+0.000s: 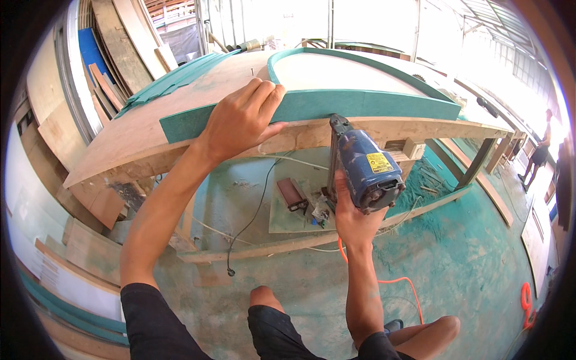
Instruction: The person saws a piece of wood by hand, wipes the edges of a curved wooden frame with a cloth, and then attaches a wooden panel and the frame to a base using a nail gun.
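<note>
A green board frame (384, 103) with a curved far side stands on edge on the wooden workbench (138, 139). My left hand (241, 117) is closed over the top edge of its near strip, fingers on the far side and thumb on the near side. A blue and black nail gun (367, 165) is in my right hand (355, 223), with the fingers wrapped round its grip. Its nose touches or almost touches the lower part of the near strip, right of my left hand; the exact contact cannot be made out. An orange air hose (408, 281) trails below my right hand.
Several green strips (174, 78) lie at the bench's far left. Planks and sheets (60, 120) lean along the left. Under the bench are a brown box (291, 194) and a black cable with a plug (230, 271). Another person (538, 150) stands far right.
</note>
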A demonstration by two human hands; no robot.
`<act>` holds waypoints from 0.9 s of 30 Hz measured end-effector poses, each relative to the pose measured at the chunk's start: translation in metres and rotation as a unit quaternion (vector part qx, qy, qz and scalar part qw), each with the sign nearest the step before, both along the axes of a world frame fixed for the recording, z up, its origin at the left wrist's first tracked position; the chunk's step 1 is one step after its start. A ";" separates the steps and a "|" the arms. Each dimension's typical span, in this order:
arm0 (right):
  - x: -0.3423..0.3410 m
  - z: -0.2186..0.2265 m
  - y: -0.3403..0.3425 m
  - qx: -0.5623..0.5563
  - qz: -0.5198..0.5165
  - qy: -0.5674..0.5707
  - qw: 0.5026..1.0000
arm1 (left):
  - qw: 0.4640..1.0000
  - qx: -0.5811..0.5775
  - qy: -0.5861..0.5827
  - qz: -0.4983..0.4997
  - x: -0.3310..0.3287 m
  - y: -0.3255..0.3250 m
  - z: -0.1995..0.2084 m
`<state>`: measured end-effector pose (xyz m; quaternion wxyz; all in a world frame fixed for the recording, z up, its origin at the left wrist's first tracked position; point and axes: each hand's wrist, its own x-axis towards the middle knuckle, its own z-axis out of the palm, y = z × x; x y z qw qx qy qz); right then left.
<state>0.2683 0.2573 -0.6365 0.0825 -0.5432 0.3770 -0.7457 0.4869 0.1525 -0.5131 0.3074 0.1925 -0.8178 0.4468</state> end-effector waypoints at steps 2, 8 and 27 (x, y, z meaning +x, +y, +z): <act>-0.001 0.002 0.002 -0.001 -0.018 0.031 0.999 | 1.000 0.007 0.000 0.003 0.000 0.001 0.001; 0.005 0.015 0.011 0.044 0.026 -0.050 0.997 | 1.000 0.006 -0.004 0.016 0.004 0.000 -0.001; 0.048 -0.002 0.026 0.033 0.063 0.043 0.997 | 0.988 0.129 0.077 -0.026 0.014 0.009 0.002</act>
